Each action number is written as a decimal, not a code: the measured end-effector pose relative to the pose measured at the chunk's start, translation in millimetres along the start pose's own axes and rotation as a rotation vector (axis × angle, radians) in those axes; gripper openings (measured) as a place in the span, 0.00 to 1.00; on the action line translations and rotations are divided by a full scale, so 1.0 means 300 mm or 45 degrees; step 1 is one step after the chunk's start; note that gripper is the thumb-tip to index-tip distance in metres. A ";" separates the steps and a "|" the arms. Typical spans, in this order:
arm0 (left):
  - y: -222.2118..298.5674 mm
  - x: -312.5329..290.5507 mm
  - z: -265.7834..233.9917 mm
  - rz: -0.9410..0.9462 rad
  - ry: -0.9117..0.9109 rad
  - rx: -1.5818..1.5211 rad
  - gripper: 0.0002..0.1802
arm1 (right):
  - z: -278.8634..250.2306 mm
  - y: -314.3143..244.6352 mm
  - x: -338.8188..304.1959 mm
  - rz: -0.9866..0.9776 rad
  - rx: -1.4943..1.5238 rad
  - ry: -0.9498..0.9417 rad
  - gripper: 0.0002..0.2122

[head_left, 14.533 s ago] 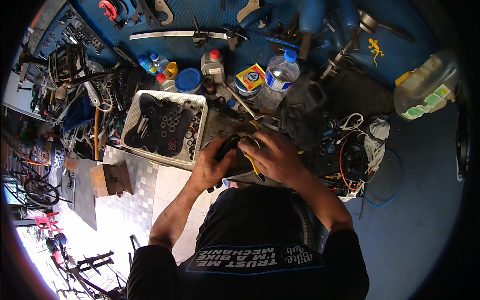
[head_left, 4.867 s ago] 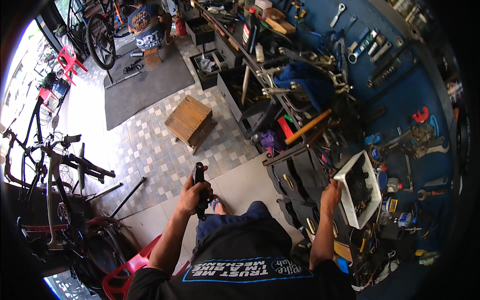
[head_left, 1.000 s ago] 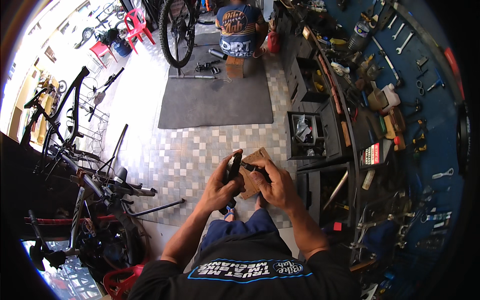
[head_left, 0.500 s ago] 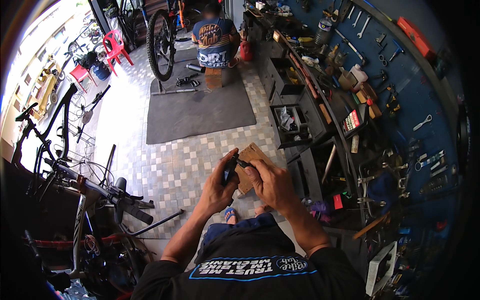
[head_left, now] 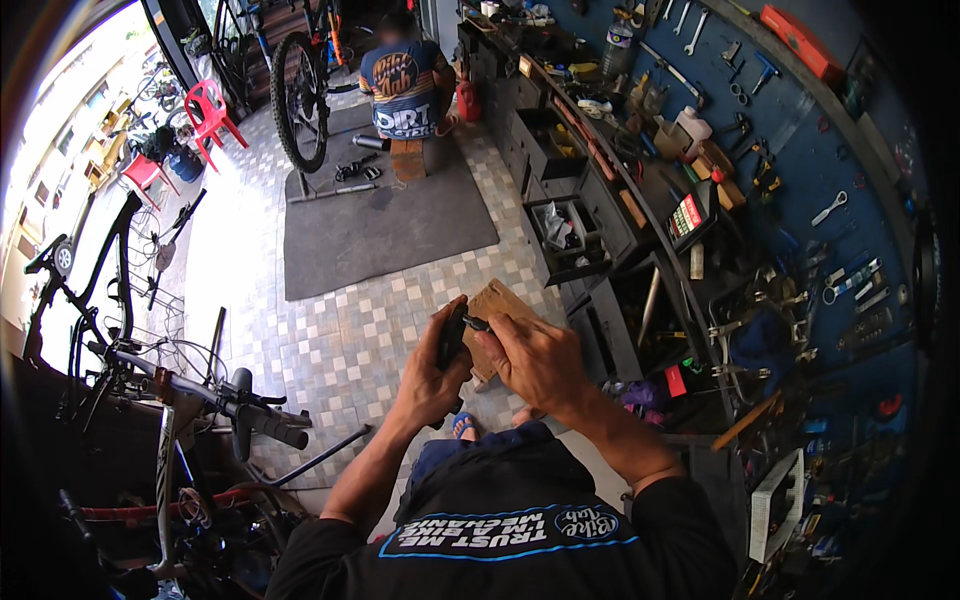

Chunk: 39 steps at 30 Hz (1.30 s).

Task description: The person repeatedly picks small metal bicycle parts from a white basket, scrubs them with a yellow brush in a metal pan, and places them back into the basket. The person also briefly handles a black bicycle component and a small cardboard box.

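My left hand (head_left: 428,380) is closed round a flat black part (head_left: 452,338), held out in front of my body; its exact kind cannot be made out. Against the top of that part, the fingers of my right hand (head_left: 540,368) pinch a small dark tool (head_left: 477,323) with a short shiny tip. Most of the tool is covered by my thumb and fingers. Beyond and below both hands stands a wooden stool or block (head_left: 498,298), partly hidden by the right hand.
On the right runs a dark workbench with open drawers (head_left: 565,240), below a blue tool wall (head_left: 780,150). Bike frames and a handlebar (head_left: 270,425) crowd the left. Ahead, another person (head_left: 405,85) sits by a bike wheel (head_left: 298,100) on a grey mat (head_left: 390,235).
The view has shifted slightly, so the surroundings appear further left. My right hand has rolled a little over the black part. Both hands keep their hold.
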<state>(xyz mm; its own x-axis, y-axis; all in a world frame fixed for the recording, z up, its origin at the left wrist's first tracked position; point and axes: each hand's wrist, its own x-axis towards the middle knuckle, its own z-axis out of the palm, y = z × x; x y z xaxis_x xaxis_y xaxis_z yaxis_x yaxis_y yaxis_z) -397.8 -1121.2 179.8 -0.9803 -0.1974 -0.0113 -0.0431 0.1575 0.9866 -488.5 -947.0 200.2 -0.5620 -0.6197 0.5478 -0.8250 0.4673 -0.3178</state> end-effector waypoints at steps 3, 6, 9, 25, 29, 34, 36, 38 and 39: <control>0.012 -0.005 0.000 -0.024 0.027 0.086 0.37 | -0.003 -0.012 -0.001 -0.014 -0.057 -0.023 0.13; 0.016 -0.008 -0.008 -0.013 0.027 0.096 0.38 | -0.005 -0.025 0.003 -0.044 -0.102 -0.015 0.13; -0.012 -0.006 -0.026 0.021 -0.077 -0.269 0.39 | -0.002 -0.029 0.020 -0.031 0.001 -0.010 0.13; 0.059 -0.038 -0.005 0.103 -0.280 -0.829 0.40 | -0.145 -0.032 -0.013 0.181 0.444 -0.119 0.16; 0.043 -0.042 0.014 0.112 -0.296 -0.786 0.40 | -0.150 -0.007 -0.068 0.224 0.382 -0.178 0.17; 0.030 -0.041 0.033 0.063 -0.321 -0.766 0.39 | -0.170 -0.028 -0.099 0.325 0.478 -0.015 0.22; 0.004 -0.025 0.056 0.031 -0.335 -0.752 0.40 | -0.168 -0.015 -0.139 0.539 0.535 -0.077 0.23; -0.022 -0.005 0.082 0.009 -0.347 -0.730 0.40 | -0.171 0.007 -0.154 0.530 0.537 -0.013 0.20; -0.025 0.007 0.093 0.014 -0.370 -0.731 0.40 | -0.174 0.017 -0.159 0.523 0.539 0.016 0.18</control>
<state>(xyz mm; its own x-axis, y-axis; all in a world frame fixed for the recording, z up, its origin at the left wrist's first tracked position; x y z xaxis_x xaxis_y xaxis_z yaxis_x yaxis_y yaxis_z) -404.8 -1095.8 167.9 -0.9958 0.0841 0.0348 -0.0018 -0.4007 0.9162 -462.8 -882.2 212.8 -0.8420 -0.4321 0.3228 -0.4929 0.3734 -0.7859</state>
